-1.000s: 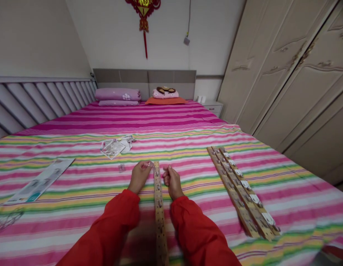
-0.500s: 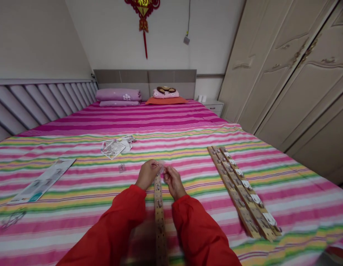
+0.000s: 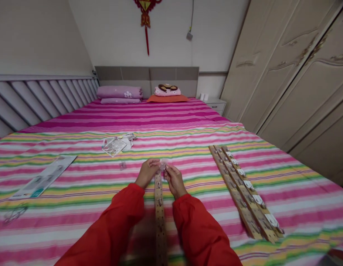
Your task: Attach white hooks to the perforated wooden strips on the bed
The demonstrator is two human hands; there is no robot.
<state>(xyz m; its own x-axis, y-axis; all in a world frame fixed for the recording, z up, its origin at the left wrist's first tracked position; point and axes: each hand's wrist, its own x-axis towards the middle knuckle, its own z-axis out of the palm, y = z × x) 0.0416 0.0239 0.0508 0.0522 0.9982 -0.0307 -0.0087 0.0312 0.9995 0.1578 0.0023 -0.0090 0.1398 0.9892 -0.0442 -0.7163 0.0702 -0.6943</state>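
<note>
My left hand [image 3: 147, 173] and my right hand [image 3: 175, 179] meet over the far end of a narrow wooden perforated strip [image 3: 159, 207] that lies along the striped bedspread [image 3: 77, 199] toward me. Both hands pinch a small clear plastic hook [image 3: 163, 165] between their fingertips, just above the strip's end. Small metal hooks sit along the strip. Both sleeves are red. The near part of the strip is blurred.
Three more wooden strips with clear hooks [image 3: 245, 190] lie to the right. Opened clear packets [image 3: 117, 144] and a loose clear hook [image 3: 122, 165] lie ahead left, a printed card [image 3: 44, 180] farther left. Pillows [image 3: 120, 94] lie at the headboard; a wardrobe [image 3: 293, 74] lines the right.
My hands have come together from either side of the strip's end and now both pinch the small clear hook. The view has tilted down slightly.
</note>
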